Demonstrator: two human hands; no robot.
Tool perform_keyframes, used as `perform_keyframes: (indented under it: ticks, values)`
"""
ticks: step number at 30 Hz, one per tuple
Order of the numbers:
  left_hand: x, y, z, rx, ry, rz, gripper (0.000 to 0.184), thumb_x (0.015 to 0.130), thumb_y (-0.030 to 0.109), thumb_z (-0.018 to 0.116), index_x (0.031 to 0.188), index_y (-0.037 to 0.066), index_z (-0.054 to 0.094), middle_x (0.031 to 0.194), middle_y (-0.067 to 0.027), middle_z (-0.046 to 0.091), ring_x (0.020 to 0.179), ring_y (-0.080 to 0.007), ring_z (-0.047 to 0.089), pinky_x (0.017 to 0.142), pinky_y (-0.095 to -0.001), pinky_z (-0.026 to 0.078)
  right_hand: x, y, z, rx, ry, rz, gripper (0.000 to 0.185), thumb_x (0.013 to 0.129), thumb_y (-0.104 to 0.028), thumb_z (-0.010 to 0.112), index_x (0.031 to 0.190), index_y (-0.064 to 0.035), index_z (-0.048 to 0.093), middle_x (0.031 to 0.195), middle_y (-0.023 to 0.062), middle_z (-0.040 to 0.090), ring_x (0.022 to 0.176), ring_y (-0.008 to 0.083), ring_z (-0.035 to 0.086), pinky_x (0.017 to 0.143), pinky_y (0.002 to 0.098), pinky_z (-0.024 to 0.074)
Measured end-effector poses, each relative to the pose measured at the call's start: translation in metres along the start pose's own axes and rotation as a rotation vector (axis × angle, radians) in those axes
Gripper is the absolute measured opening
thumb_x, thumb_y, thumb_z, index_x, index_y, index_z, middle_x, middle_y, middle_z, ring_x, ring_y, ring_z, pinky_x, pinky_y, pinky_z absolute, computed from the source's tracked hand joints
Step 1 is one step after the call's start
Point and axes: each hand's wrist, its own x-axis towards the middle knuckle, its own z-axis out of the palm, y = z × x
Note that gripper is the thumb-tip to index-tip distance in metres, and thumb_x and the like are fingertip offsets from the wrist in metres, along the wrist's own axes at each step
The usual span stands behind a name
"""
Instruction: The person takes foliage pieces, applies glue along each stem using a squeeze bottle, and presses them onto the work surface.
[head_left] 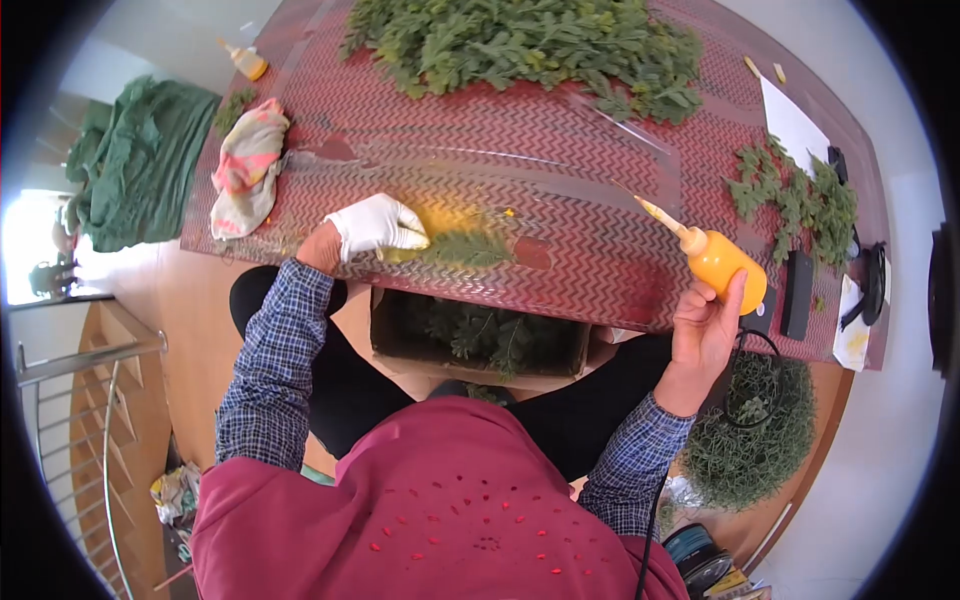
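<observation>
My left hand (375,226), in a white glove, is closed at the front edge of the table, its fingertips stained yellow. A green leafy sprig (470,250) points right from those fingers and lies low over the tabletop, its stem end hidden in the glove. My bare right hand (708,325) is wrapped round a squeeze bottle (727,266) of yellow-orange liquid. The bottle is raised above the table's right part and tilted, its long nozzle pointing up and left, away from the sprig. A yellow smear (450,213) marks the table beside the glove.
A heap of green sprigs (530,45) covers the table's (590,200) far side. A stained cloth (248,170) and a second bottle (246,62) are at left. More sprigs (800,200) and a black box (797,295) lie at right. A cardboard box (480,370) of greenery stands below the edge.
</observation>
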Motion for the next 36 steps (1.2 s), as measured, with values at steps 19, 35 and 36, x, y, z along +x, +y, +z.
perform_keyframes:
  ticks: [19, 35, 36]
  values:
    - [-0.031, 0.034, 0.144, 0.543, 0.911, 0.139, 0.076, 0.066, 0.051, 0.074, 0.134, 0.023, 0.053, 0.137, -0.0418, 0.031, 0.128, -0.0564, 0.029, 0.105, -0.0575, 0.027, -0.037, 0.103, 0.045, -0.466, -0.109, 0.009, 0.03, 0.096, -0.025, 0.058, 0.113, -0.0003, 0.056, 0.089, 0.0093, 0.068, 0.061, 0.0136, 0.062, 0.054, 0.026, 0.0536]
    - [-0.027, 0.02, 0.14, 0.523, 0.872, 0.098, 0.075, 0.064, 0.052, 0.074, 0.133, 0.031, 0.054, 0.14, -0.0383, 0.03, 0.132, -0.0541, 0.025, 0.108, -0.0586, 0.021, -0.037, 0.163, 0.048, -0.628, -0.098, 0.052, 0.025, 0.091, -0.021, 0.066, 0.105, -0.0005, 0.06, 0.085, 0.0098, 0.068, 0.059, 0.0146, 0.065, 0.053, 0.0254, 0.0552]
    - [-0.027, 0.02, 0.14, 0.524, 0.87, 0.098, 0.075, 0.064, 0.052, 0.074, 0.133, 0.031, 0.054, 0.14, -0.0383, 0.03, 0.132, -0.0541, 0.025, 0.108, -0.0586, 0.021, -0.036, 0.163, 0.048, -0.628, -0.095, 0.053, 0.025, 0.091, -0.021, 0.066, 0.105, -0.0005, 0.06, 0.085, 0.0098, 0.068, 0.059, 0.0146, 0.065, 0.053, 0.0254, 0.0552]
